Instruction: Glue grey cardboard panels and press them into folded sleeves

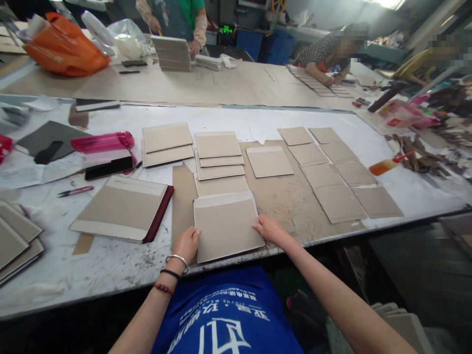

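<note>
Between my two hands is a beige cardboard panel with a paler strip along its far edge, close to the table's front edge. My left hand grips its left side, fingers curled. On the opposite side my right hand pinches the right edge. Behind it, overlapping panels form a column, and a single panel lies to their right. Two more panels overlap farther left. A larger board with a dark red edge rests left of my left hand.
Thin boards lie in two columns at right, near a brush with an orange-brown head. Left are a pink case, a black phone, a pen and stacked panels. People work across the table.
</note>
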Demonstrator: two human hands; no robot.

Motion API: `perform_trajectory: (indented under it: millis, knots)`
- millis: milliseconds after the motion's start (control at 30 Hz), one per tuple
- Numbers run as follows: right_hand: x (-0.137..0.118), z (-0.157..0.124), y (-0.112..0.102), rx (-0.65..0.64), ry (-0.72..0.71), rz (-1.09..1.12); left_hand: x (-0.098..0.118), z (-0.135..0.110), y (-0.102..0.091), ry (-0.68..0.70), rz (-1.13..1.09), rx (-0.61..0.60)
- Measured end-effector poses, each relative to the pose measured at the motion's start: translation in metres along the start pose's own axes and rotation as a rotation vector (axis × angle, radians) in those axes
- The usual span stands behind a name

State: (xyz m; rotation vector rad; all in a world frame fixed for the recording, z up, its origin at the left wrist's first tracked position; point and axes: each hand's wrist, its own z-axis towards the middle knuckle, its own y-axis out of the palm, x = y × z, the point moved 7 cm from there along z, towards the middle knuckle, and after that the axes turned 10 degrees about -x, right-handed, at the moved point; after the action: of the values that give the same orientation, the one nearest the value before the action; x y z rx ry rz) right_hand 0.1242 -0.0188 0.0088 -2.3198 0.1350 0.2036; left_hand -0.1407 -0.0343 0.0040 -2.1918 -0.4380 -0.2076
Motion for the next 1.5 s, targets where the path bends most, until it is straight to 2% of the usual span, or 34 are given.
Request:
perform_trajectory:
  millis: [733, 1500]
  knots:
    - [0.0023, 0.0033, 0.0048, 0.010, 0.008, -0.008, -0.0008, 0.0018, 0.0015, -0.027, 0.012, 0.009]
    - [-0.0025, -0.0043, -0.0001, 0.013, 0.014, 0.015, -0.0010, 0.0004, 0.0011, -0.039, 0.026, 0.005]
